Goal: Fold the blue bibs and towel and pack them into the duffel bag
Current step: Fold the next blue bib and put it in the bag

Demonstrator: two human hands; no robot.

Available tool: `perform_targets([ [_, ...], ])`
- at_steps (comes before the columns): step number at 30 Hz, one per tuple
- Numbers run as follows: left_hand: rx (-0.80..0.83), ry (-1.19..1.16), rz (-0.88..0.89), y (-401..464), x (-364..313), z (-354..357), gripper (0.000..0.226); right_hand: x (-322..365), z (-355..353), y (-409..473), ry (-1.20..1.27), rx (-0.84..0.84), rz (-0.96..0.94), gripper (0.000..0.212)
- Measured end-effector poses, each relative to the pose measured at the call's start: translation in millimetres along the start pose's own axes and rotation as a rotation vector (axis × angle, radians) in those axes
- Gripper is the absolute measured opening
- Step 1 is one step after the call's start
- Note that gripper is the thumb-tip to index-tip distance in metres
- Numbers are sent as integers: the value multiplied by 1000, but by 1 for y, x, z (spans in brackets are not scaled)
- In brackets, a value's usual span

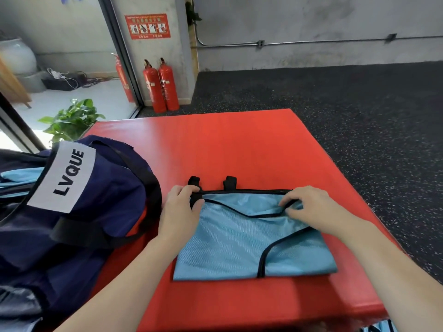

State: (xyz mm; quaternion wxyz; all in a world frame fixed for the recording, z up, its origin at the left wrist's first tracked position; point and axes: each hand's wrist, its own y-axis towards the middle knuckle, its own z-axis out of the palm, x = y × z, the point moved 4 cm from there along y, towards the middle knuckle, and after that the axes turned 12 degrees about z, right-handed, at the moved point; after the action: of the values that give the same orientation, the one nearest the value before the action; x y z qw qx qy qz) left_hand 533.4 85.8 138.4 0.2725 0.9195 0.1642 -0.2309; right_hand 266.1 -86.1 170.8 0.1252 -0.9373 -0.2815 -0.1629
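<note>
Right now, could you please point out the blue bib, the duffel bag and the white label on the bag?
blue bib (239, 245): head view, on the flat mesh middle.
duffel bag (112, 188): head view, on the navy side panel.
white label (62, 176): head view, on the lettered patch.

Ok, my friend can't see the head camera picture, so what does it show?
Two hands, the left hand and the right hand, pinch the black-trimmed top edge of a light blue bib lying on a red mat. A navy duffel bag labelled LVQUE sits to its left.
</note>
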Motion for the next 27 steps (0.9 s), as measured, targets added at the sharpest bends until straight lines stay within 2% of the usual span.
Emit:
perform_targets([
  [5,-5,5,49,-4,3,-3,29,-16,-8,6,307,-171,58,10],
  [8,6,12,53,-7,4,-5,31,-24,-5,9,404,-250,153,12],
  [16,53,28,14,-9,-2,-7,41,-30,11,14,309,-259,257,14],
  [19,-15,11,28,-6,-7,-10,36,-25,10,14,239,-266,247,13],
  [24,-168,-113,-43,3,-16,-15,31,-18,10,15,135,-285,230,9],
  [27,-232,-231,-125,7,-14,-14,19,-16,12,17,99,-285,215,8],
])
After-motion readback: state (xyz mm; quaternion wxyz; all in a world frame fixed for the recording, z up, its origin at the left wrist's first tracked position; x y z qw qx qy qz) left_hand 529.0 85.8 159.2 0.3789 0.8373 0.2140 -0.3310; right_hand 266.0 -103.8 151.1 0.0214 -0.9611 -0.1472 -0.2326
